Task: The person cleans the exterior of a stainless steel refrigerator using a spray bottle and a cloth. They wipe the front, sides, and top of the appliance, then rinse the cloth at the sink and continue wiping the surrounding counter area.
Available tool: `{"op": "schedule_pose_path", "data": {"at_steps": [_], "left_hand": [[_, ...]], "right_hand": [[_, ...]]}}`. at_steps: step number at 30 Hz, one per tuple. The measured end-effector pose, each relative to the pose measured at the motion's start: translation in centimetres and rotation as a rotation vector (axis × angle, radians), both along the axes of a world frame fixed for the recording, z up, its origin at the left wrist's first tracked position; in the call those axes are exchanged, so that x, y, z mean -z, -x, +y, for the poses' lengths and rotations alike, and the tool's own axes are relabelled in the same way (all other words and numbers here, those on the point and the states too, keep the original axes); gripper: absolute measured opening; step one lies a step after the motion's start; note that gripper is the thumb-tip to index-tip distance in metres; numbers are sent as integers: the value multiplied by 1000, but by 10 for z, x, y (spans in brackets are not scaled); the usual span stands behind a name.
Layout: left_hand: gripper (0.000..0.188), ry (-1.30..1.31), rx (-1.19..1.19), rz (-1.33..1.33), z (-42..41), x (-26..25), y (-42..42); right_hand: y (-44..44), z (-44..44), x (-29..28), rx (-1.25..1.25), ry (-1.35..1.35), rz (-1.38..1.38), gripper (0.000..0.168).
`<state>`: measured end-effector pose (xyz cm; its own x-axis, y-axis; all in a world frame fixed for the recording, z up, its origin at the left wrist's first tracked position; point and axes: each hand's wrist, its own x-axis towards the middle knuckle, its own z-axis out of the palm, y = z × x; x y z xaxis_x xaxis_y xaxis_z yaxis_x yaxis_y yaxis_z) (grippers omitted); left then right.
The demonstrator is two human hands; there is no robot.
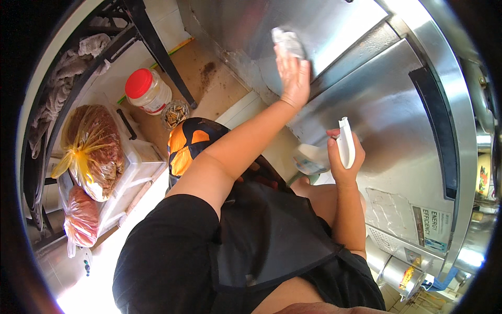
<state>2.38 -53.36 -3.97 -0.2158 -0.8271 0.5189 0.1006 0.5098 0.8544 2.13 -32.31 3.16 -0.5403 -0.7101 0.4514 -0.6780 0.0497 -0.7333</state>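
My left hand [293, 82] reaches forward and lies flat with a crumpled white cloth [289, 42] under its fingers, against a brushed stainless-steel door panel [333, 23]. The cloth is slightly blurred. Lower on the right, my right hand [347, 157] is closed around the neck of a spray bottle with a white trigger head [346, 143]. Its pale, translucent body [311, 159] hangs tilted to the left, in front of the steel cabinet's lower part. A second steel door [376, 114], with a long black handle strip [435, 129], is beside my right hand.
A black metal rack [160, 51] stands at the left, near a red-lidded plastic jar [149, 90] and a glass bowl of cigarette butts [175, 114]. Filled plastic bags [96, 153] rest on a white storage box [135, 161]. Metal pots [402, 276] are at the lower right.
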Motion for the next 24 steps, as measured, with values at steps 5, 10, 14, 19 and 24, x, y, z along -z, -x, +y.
{"op": "schedule_pose_path", "data": {"at_steps": [5, 10, 14, 19, 24], "left_hand": [[81, -808, -24, 117, -45, 72, 4], [80, -1090, 4, 377, -81, 136, 12], [76, -630, -94, 187, -52, 61, 4], [76, 148, 74, -71, -2, 18, -5], [73, 134, 185, -133, 36, 51, -8]], "right_hand": [[3, -3, 7, 1, -49, -20, 18], [6, -17, 10, 4, -75, -22, 18], [6, -24, 11, -5, -44, -12, 18], [0, -32, 11, -22, -58, -67, 16], [-6, -32, 8, -51, -59, -49, 17]]}}
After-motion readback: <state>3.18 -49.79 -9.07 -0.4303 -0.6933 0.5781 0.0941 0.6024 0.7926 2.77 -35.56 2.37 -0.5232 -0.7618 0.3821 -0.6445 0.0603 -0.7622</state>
